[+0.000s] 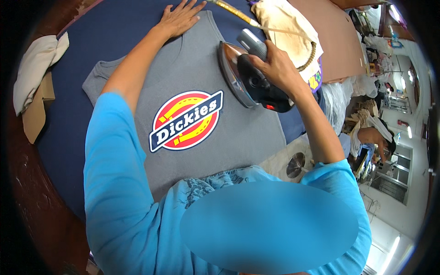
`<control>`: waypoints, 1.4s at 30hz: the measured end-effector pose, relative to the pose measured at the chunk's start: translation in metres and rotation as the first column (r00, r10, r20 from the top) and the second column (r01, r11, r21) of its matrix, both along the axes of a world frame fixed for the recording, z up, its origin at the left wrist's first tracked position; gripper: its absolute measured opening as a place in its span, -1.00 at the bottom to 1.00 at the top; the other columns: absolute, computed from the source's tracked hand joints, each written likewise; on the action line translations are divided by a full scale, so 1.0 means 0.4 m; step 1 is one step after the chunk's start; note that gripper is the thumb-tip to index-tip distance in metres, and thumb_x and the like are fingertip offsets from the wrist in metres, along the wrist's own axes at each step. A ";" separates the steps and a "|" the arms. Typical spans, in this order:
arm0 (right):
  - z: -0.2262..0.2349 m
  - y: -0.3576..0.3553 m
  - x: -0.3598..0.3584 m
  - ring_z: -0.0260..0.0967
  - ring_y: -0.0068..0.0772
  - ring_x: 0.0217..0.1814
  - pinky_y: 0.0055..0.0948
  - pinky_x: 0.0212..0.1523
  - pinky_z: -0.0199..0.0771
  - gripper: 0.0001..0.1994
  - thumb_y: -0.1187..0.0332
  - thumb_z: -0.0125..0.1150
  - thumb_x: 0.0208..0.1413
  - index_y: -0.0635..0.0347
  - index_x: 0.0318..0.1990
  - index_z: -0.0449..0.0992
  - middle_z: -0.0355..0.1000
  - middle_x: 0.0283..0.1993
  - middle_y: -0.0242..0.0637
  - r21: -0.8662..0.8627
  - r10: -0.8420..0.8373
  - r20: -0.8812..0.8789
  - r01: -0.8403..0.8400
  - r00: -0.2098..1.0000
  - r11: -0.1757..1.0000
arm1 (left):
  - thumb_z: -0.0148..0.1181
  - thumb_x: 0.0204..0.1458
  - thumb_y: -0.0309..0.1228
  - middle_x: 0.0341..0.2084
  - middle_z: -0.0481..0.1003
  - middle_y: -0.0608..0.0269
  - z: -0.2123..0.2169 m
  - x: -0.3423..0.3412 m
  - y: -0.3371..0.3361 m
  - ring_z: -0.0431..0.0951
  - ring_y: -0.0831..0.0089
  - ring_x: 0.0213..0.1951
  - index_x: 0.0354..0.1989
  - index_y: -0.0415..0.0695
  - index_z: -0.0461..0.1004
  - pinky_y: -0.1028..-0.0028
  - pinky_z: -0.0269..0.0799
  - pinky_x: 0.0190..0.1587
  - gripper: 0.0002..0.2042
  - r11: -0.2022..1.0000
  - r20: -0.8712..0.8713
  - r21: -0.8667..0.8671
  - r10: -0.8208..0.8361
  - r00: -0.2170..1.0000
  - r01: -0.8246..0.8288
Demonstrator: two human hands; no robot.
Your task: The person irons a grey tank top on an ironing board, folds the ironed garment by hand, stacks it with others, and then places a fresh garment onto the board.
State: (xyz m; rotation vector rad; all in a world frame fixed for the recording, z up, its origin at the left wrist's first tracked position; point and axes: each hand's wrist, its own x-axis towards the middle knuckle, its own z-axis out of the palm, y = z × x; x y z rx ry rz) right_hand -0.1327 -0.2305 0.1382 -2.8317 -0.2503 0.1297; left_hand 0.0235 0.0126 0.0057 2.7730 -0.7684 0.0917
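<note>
A grey sleeveless shirt (pixel 206 68) lies spread on a dark blue covered table, with a round red, yellow and dark blue print (pixel 187 120) on it. My left hand (pixel 180 19) rests flat with fingers spread at the far edge of the shirt, by its neckline and shoulder. In my right hand (pixel 282 66) is the handle of a black clothes iron (pixel 256 82). The iron's metal soleplate is tilted along the right side of the shirt; whether it touches the cloth I cannot tell. A hose or cord runs from the iron toward the far side.
A cream cloth bundle (pixel 288 27) lies past the iron, near a brown board (pixel 337 41). On the left are a folded white cloth (pixel 39 68) and a piece of cardboard (pixel 39 110). Clear plastic bags (pixel 338 103) hang at the right. Another person (pixel 370 137) is farther off.
</note>
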 end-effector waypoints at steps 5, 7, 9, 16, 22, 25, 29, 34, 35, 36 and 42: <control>-0.007 0.132 0.114 0.37 0.12 -0.20 -0.15 -0.17 0.35 -0.56 0.11 0.07 -0.03 0.43 -0.25 0.37 0.40 -0.31 0.18 0.010 0.095 -0.020 -0.094 0.995 0.995 | -0.37 0.15 -0.11 0.24 0.02 0.33 0.036 -0.101 0.196 -0.07 0.34 0.28 0.25 0.18 0.00 0.06 -0.19 0.20 -0.54 0.966 0.228 0.100 0.212 0.950 -0.240; -0.040 0.160 0.145 0.37 0.12 -0.20 -0.16 -0.16 0.36 -0.55 0.11 0.07 -0.04 0.43 -0.25 0.37 0.41 -0.31 0.18 -0.008 0.087 0.048 -0.086 0.995 0.996 | -0.36 0.15 -0.12 0.22 0.08 0.32 0.061 -0.188 0.297 -0.01 0.36 0.26 0.23 0.13 0.04 0.05 -0.16 0.19 -0.55 0.953 0.214 -0.007 0.296 0.931 -0.301; -0.066 0.183 0.196 0.37 0.12 -0.18 -0.16 -0.13 0.37 -0.53 0.09 0.07 -0.06 0.44 -0.25 0.38 0.41 -0.29 0.17 0.012 0.084 0.069 -0.085 0.994 0.996 | -0.36 0.15 -0.13 0.18 0.14 0.31 0.059 -0.275 0.429 0.07 0.36 0.22 0.20 0.11 0.13 0.09 -0.13 0.18 -0.57 0.902 0.105 -0.092 0.429 0.897 -0.421; -0.089 0.255 0.311 0.37 0.07 -0.11 -0.18 -0.07 0.35 -0.53 0.06 0.10 -0.08 0.40 -0.24 0.45 0.41 -0.21 0.14 -0.010 0.029 0.091 -0.029 0.995 1.000 | -0.30 0.15 -0.13 0.00 0.33 0.27 0.001 -0.482 0.627 0.25 0.30 0.09 0.03 0.04 0.34 0.24 0.03 0.12 -0.61 0.712 -0.079 -0.067 0.695 0.715 -0.699; -0.056 0.276 0.448 0.39 0.06 -0.14 -0.20 -0.17 0.39 -0.48 0.00 0.10 -0.08 0.26 -0.10 0.38 0.40 -0.21 0.16 -0.024 0.120 0.200 -0.117 0.972 0.993 | -0.17 0.10 -0.15 -0.21 0.42 0.26 0.003 -0.433 0.573 0.37 0.28 -0.09 -0.15 -0.03 0.43 0.28 0.14 0.00 -0.68 0.733 -0.005 -0.138 0.672 0.740 -0.666; -0.021 0.243 0.450 0.39 0.07 -0.19 -0.18 -0.23 0.40 -0.52 0.00 0.03 -0.04 0.31 -0.21 0.43 0.40 -0.25 0.19 -0.422 0.538 0.307 -0.394 0.785 0.816 | -0.14 0.09 -0.16 -0.27 0.44 0.25 0.014 -0.424 0.555 0.40 0.28 -0.13 -0.21 -0.07 0.43 0.28 0.18 -0.06 -0.70 0.753 0.010 -0.147 0.650 0.760 -0.642; -0.005 0.278 0.354 0.38 0.07 -0.14 -0.15 -0.11 0.35 -0.53 0.06 0.06 -0.04 0.33 -0.14 0.35 0.40 -0.24 0.17 0.008 0.275 0.168 -0.280 0.947 0.960 | -0.13 0.09 -0.14 -0.36 0.46 0.22 -0.007 -0.420 0.570 0.43 0.24 -0.22 -0.28 -0.11 0.42 0.27 0.21 -0.11 -0.70 0.777 0.087 -0.205 0.620 0.780 -0.595; -0.062 0.278 0.312 0.38 0.05 -0.13 -0.18 -0.11 0.36 -0.51 0.00 0.07 -0.04 0.30 -0.14 0.38 0.42 -0.24 0.10 0.008 0.273 0.054 -0.274 0.961 0.962 | -0.12 0.10 -0.13 -0.45 0.45 0.16 0.016 -0.390 0.556 0.45 0.18 -0.36 -0.40 -0.17 0.37 0.30 0.27 -0.25 -0.67 0.788 0.041 -0.092 0.614 0.789 -0.608; -0.071 0.282 0.320 0.38 0.03 -0.13 -0.20 -0.11 0.36 -0.50 -0.02 0.06 -0.04 0.29 -0.14 0.39 0.42 -0.24 0.09 -0.008 0.280 0.090 -0.281 0.956 0.960 | -0.12 0.10 -0.13 -0.46 0.45 0.15 0.021 -0.389 0.564 0.45 0.18 -0.37 -0.41 -0.16 0.37 0.31 0.27 -0.26 -0.68 0.778 0.047 -0.092 0.627 0.777 -0.622; -0.076 0.292 0.328 0.39 0.01 -0.13 -0.21 -0.10 0.36 -0.49 -0.04 0.05 -0.03 0.29 -0.14 0.40 0.42 -0.24 0.08 -0.027 0.284 0.124 -0.282 0.951 0.959 | -0.11 0.10 -0.14 -0.48 0.45 0.15 0.023 -0.386 0.574 0.45 0.18 -0.39 -0.42 -0.16 0.37 0.31 0.28 -0.28 -0.68 0.770 0.051 -0.092 0.637 0.769 -0.632; -0.032 0.408 0.295 0.44 -0.05 -0.22 -0.22 -0.18 0.42 -0.45 -0.14 -0.03 -0.01 0.25 -0.20 0.47 0.45 -0.29 0.04 -0.100 0.302 0.154 -0.289 0.941 0.952 | -0.01 0.04 -0.12 -0.60 0.41 0.21 -0.006 -0.385 0.590 0.41 0.24 -0.49 -0.50 -0.14 0.36 0.35 0.27 -0.32 -0.68 0.731 0.061 -0.215 0.672 0.738 -0.648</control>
